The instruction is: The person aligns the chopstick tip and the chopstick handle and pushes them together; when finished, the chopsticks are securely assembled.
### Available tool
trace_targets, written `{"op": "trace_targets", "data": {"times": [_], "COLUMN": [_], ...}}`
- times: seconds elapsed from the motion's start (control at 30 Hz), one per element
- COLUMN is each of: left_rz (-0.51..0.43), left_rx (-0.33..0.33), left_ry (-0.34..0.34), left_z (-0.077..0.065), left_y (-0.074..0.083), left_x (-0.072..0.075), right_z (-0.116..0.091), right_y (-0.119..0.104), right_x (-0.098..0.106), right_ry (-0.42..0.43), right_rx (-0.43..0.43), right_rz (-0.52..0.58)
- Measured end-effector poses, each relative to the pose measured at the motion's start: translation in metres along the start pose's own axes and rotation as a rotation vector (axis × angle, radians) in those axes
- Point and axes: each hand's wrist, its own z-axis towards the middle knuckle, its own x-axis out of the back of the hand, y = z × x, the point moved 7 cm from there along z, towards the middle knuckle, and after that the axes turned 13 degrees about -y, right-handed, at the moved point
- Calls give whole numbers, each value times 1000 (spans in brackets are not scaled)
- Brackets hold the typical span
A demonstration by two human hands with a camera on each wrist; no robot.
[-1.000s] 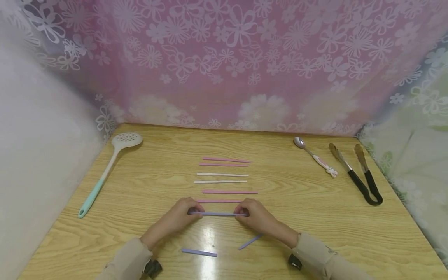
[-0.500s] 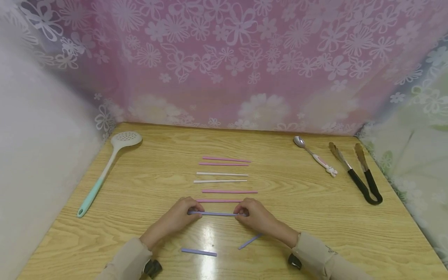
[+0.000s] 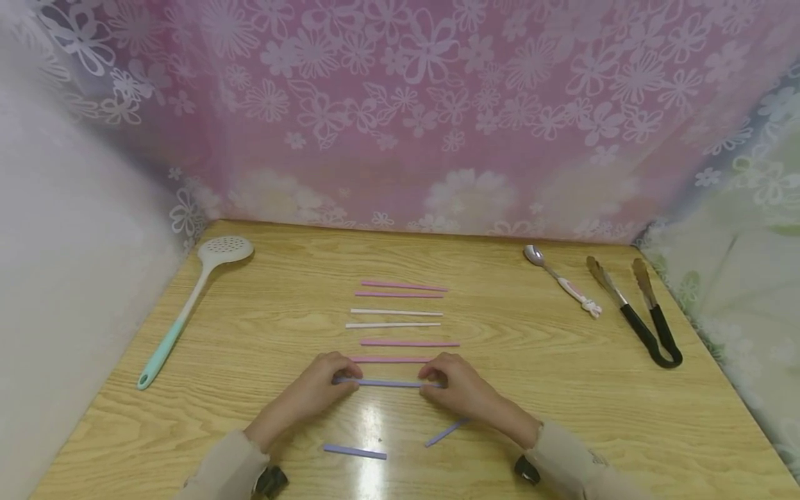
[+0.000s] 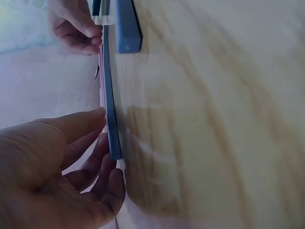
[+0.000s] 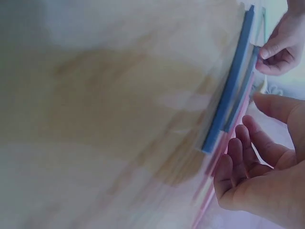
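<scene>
A slim purple chopstick (image 3: 390,383) lies crosswise between both hands, nearest to me in a stack of rows. At its left end, my left hand (image 3: 321,385) holds it; in the left wrist view the thumb (image 4: 90,121) meets its edge and the fingers curl behind. My right hand (image 3: 462,389) is around the other end, where the right wrist view shows thumb and fingers (image 5: 257,136) loosely bent and apart beside it. Closer to me lie two short purple sticks, one at the left (image 3: 355,452) and one at the right (image 3: 445,432), partly covered by the right forearm.
Beyond the hands lie pink chopsticks (image 3: 409,343) and white chopsticks (image 3: 396,325) in parallel rows. A white slotted spoon (image 3: 212,258) with a mint handle is at the left. Over on the right are a small spoon (image 3: 565,283) and black-handled tongs (image 3: 646,330). Cloth hangs behind the table.
Both hands stay at the ends of the purple chopstick. The left hand has shifted very slightly left, and the right fingers look a little looser. The other things have not moved.
</scene>
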Motion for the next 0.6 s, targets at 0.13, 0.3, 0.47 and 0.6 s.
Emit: {"op": "trace_targets", "data": {"times": [0.13, 0.3, 0.47, 0.6], "left_rz": [4, 3, -47, -103], "left_rx": [-3, -23, -22, -28], "left_ry": [21, 20, -21, -60], "left_z": [-5, -14, -24, -32], "left_y": [0, 5, 7, 8], "left_x": [3, 6, 2, -5], "right_z": [-8, -21, -33, -41], "right_y": [-1, 0, 5, 9], "right_x": [4, 8, 10, 8], "right_ry": [26, 43, 44, 16], "right_rx": [1, -14, -30, -49], "right_rz": [-2, 28, 92, 117]}}
